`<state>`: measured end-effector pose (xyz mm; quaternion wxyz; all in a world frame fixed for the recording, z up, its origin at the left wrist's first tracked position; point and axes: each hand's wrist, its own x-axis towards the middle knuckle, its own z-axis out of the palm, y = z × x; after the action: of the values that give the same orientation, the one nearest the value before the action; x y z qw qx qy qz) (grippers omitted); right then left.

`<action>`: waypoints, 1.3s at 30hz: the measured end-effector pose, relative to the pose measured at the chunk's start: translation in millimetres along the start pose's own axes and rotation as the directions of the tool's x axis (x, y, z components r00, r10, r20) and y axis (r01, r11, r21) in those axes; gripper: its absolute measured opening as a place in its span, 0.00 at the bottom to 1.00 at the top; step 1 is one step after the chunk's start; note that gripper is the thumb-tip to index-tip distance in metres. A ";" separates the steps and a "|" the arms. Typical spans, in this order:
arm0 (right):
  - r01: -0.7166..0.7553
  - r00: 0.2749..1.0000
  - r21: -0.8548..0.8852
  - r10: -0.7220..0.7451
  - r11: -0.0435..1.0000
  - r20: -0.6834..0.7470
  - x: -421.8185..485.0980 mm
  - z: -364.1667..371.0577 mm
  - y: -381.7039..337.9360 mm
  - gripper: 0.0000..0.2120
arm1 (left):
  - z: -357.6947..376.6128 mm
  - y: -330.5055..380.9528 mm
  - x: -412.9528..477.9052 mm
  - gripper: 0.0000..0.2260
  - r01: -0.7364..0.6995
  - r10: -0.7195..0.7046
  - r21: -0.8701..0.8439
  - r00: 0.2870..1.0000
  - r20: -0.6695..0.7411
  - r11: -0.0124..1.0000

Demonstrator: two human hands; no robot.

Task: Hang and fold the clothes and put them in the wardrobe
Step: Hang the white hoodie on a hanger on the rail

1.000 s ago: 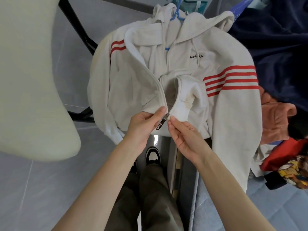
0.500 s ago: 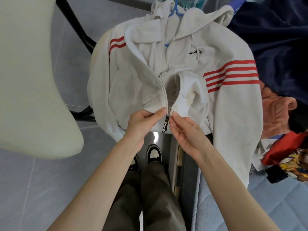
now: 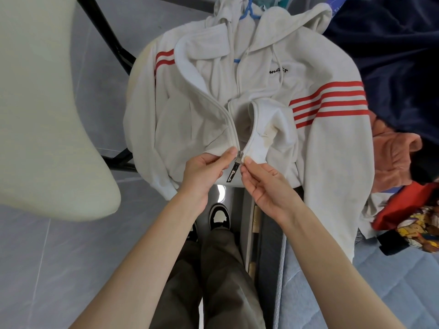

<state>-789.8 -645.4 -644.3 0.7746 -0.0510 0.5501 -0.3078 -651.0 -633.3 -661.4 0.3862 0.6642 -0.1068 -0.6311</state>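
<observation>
Seating the zip's two halves at the hem is the step in hand. Half a second ago the metal slider (image 3: 240, 155) sat a shade lower and the front panels were less squarely met. Now it is snug at the bottom of both tracks, and its black pull tab (image 3: 231, 173) hangs straight down between the hands. The left hand (image 3: 202, 173) pinches the hem of one panel with thumb and forefinger, just beside the slider. The right hand (image 3: 266, 184) pinches the other panel's bottom corner, fingertips touching the slider's far side. By my reading the pin is home or nearly so, and the zip is ready to run up.

The white zip hoodie (image 3: 320, 74) lies face up on a blue plastic hanger (image 3: 249, 13), spread across the left edge of the blue quilted mattress (image 3: 356, 281), hem toward the person. It is soft, thick fleece-backed cotton, slack and creased, with flat red stripes on both sleeves, thin drawcords and small black script on the chest. The zip is open above the slider, showing the paler lining.

An orange fleece garment (image 3: 392, 157) and a dark navy cloth (image 3: 392, 55) lie beside it; a smooth cream chair shell (image 3: 47, 115) stands at the left.
</observation>
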 end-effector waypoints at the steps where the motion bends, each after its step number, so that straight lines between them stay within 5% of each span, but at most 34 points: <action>1: 0.001 1.000 0.014 -0.001 1.000 -0.003 -0.1 0.0 0.4 0.03 | -0.2 -1.2 -0.3 0.10 -0.005 0.005 0.019 1.000 -0.014 1.000; 9: 0.076 0.988 -0.053 -0.083 0.996 -0.134 2.5 4.0 7.6 0.06 | -1.7 -4.9 -6.0 0.06 -0.090 0.086 0.086 0.995 0.047 0.992; 17: 0.061 0.985 -0.012 -0.062 0.998 -0.164 2.7 6.9 14.1 0.14 | 0.2 -15.8 -7.8 0.13 -0.122 0.133 0.132 0.988 -0.074 0.984; 21: 0.076 0.979 0.018 -0.071 0.997 -0.190 5.3 10.2 18.0 0.10 | -0.9 -18.8 -7.2 0.10 -0.103 0.111 0.118 0.992 -0.061 0.988; 27: 0.070 0.971 -0.009 -0.070 0.998 -0.227 1.2 5.2 24.9 0.06 | -3.4 -22.3 -9.7 0.18 -0.155 0.162 0.222 0.987 -0.015 0.963; 34: 0.077 0.988 -0.537 -0.138 0.840 -0.075 -12.2 -5.1 13.9 0.10 | -16.8 -22.1 -5.9 0.17 -0.167 0.176 0.253 0.984 -0.012 0.953; 39: 0.105 0.993 -0.741 -0.111 0.663 0.042 -17.2 -3.2 2.9 0.11 | -13.7 -14.5 -10.6 0.05 -0.226 0.208 0.226 0.973 0.103 0.948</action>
<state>-794.9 -633.1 -632.5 0.6654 -0.3928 0.6264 -0.1031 -645.3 -611.5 -664.1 0.3671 0.6647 -0.2682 -0.5929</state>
